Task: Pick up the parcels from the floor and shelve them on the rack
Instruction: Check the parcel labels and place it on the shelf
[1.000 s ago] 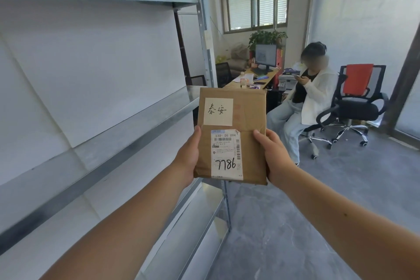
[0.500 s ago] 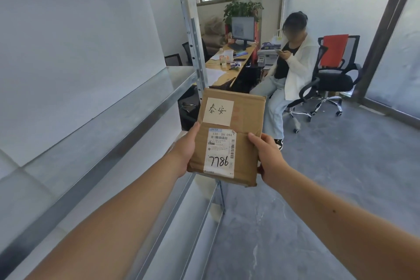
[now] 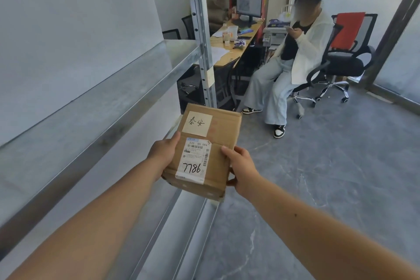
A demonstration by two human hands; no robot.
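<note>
Two bare forearms are reaching forward from the bottom of the view. The left hand (image 3: 164,152) is gripping the left edge of a brown cardboard parcel (image 3: 223,143), thumb lying on its top face. The right hand (image 3: 241,165) is clamping the right edge, thumb on top, fingers wrapping underneath. The hands are sitting apart, one on each side of the box, which is being held in the air, tilted slightly, top face toward the camera.

A white shipping label (image 3: 195,159) with "7786" handwritten on it is showing on the near half of the parcel; a pale note (image 3: 197,123) with handwritten characters is sitting on the far half.

The parcel is hanging just right of the metal rack (image 3: 109,107), below its grey middle shelf and above a lower shelf (image 3: 186,216). The rack's upright post (image 3: 200,29) is rising behind the box.

Farther back, a seated person (image 3: 293,52) in a white jacket is looking at a phone, beside a desk (image 3: 231,50) with a monitor (image 3: 249,2). A black office chair (image 3: 347,61) with a red cloth is standing on the grey floor (image 3: 329,166).
</note>
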